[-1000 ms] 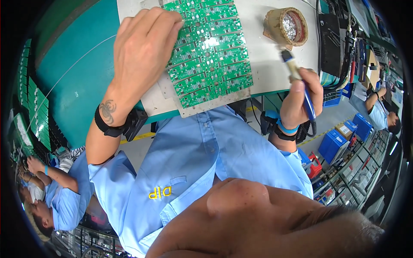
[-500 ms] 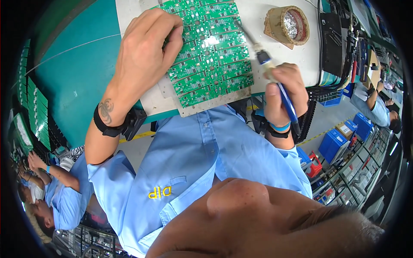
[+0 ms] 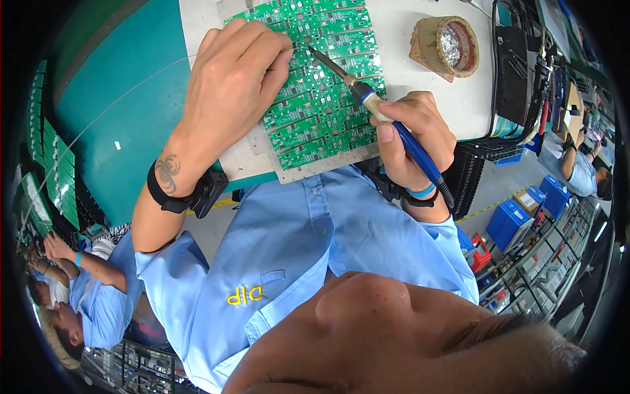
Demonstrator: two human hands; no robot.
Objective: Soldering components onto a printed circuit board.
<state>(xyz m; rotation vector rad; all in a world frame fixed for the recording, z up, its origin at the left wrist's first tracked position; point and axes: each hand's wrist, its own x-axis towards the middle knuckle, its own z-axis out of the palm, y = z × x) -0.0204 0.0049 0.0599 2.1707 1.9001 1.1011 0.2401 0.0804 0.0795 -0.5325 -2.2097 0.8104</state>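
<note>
1. Nearest, the right hand (image 3: 420, 138) has its fingers closed around a soldering iron (image 3: 372, 103). The step seems to be soldering; the next move probably calls for a steady tip and a little wire. The wrist is bent inward, and the iron slants forward-left from these fingers.

2. The left hand (image 3: 239, 79) lies palm down over the board's edge, thumb and forefinger pinched, as it seems, on a thin wire (image 3: 123, 94), which runs away left of them.

3. The green circuit board (image 3: 321, 111) is between both hands' fingers, on the table (image 3: 131, 151); whether the tip touches it, one cannot tell.

4. Farther, beyond the right fingers, stands a brown pot (image 3: 430, 46).
</note>
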